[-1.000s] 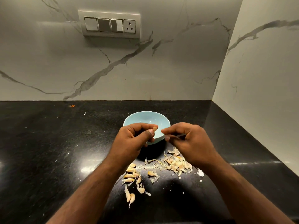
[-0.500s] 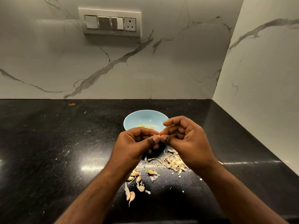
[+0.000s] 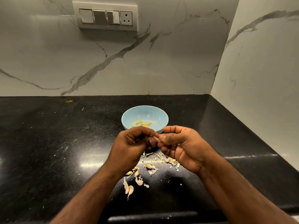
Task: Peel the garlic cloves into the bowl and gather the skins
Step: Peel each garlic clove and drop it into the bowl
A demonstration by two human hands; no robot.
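Black stone counter (image 3: 48,143) under marble walls. Left hand (image 3: 132,146) and right hand (image 3: 182,146) pinching one garlic clove (image 3: 156,138) between fingertips. Just beyond the pinch, blue bowl (image 3: 161,115) with peeled cloves (image 3: 142,124). Below it, skins (image 3: 168,160) and unpeeled cloves (image 3: 129,189) scattered.

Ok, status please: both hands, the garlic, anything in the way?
Left hand and right hand pinch one garlic clove. Bowl holds peeled cloves. Skins loose on counter, nothing blocking.
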